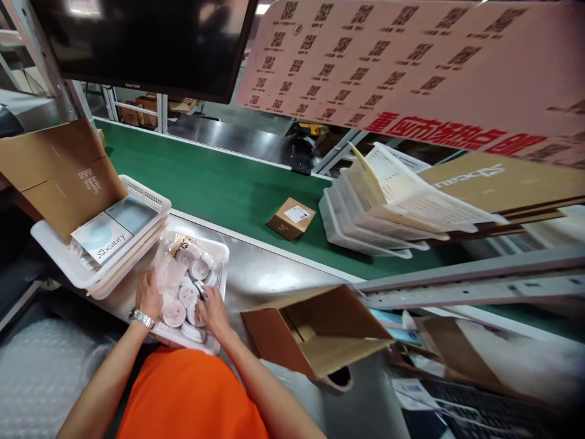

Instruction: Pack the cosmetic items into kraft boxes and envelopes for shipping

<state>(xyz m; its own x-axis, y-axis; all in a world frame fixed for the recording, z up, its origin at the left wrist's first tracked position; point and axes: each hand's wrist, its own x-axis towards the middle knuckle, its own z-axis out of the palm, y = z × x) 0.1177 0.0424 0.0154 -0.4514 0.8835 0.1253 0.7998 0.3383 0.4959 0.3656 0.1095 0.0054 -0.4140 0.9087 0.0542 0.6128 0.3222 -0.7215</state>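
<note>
A white plastic basket (222,256) sits right in front of me, holding several round white containers (173,313) with pale lids. Translucent pinkish wrap (168,272) covers some of them on the left side. My left hand (149,297), with a metal watch on the wrist, has its fingers closed at the edge of this wrap. Over the right side of the basket, my right hand (212,310) has bent fingers close to the round containers. A small dark item shows at its fingertips, too blurred to name.
Left stand stacked baskets (161,204) with an open carton (55,177) and a white-blue box (103,238). An open cardboard box (278,341) lies to my right. Beyond runs a green conveyor (214,177) bearing a small labelled carton (292,218) and stacked white baskets (351,225). A monitor (146,49) hangs above.
</note>
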